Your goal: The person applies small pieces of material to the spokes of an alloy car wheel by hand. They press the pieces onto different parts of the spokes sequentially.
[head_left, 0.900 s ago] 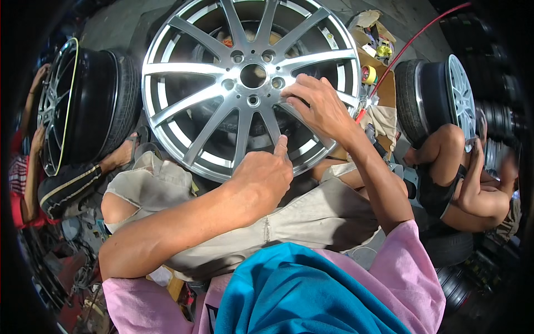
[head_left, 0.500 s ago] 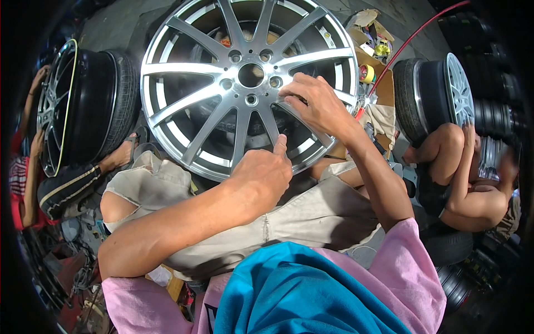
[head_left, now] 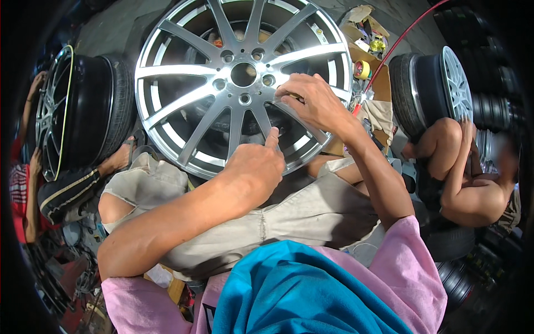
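A large silver multi-spoke alloy wheel lies face up in front of my knees, its hub and bolt holes showing. At its near side is my left hand, the index finger stretched against a lower spoke and the other fingers curled. A small dark bit shows by that fingertip. Over the spokes right of the hub, my right hand is bent, with thumb and fingers drawn together. Something dark shows between them, too little to name. Most of both hands' fingertips are hidden.
Another wheel with a tyre stands at the left, with a person beside it. At the right are a second wheel and a crouching person. A cardboard box with yellow tape and a red hose lie beyond my right hand.
The wheel and both hands sit slightly further left in the picture. My left index finger has slid a little up and left along the spoke. My right fingers stay bent over the wheel.
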Motion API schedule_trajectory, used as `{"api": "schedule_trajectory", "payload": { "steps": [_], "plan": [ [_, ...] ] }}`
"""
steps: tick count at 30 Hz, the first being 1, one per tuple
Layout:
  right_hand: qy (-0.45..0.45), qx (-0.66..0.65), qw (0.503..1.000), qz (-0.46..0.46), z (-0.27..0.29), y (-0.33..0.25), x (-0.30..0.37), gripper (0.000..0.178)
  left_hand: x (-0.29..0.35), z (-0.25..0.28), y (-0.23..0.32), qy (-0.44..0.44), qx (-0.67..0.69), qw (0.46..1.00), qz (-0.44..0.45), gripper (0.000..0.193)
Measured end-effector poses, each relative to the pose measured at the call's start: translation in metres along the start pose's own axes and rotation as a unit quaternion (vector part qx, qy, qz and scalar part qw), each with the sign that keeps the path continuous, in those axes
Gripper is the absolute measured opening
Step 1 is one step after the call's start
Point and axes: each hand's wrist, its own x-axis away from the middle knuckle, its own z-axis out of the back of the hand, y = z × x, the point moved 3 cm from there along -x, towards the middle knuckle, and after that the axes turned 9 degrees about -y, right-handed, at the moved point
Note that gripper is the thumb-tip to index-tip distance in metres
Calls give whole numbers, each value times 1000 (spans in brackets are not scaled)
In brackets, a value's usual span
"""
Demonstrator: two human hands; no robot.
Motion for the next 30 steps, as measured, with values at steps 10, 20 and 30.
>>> {"api": "schedule_trajectory", "payload": {
  "steps": [10,20,30],
  "plan": [
    [-70,-27,997,-27,15,4,32,14,-1,-1,-2,-13,7,1000,20,37],
    [-55,-15,998,-9,18,3,74,13,-10,-5,-5,-17,3,999,33,38],
    [-70,-9,996,-45,23,7,111,10,-20,-9,-6,-24,-11,999,32,40]
  ]
}}
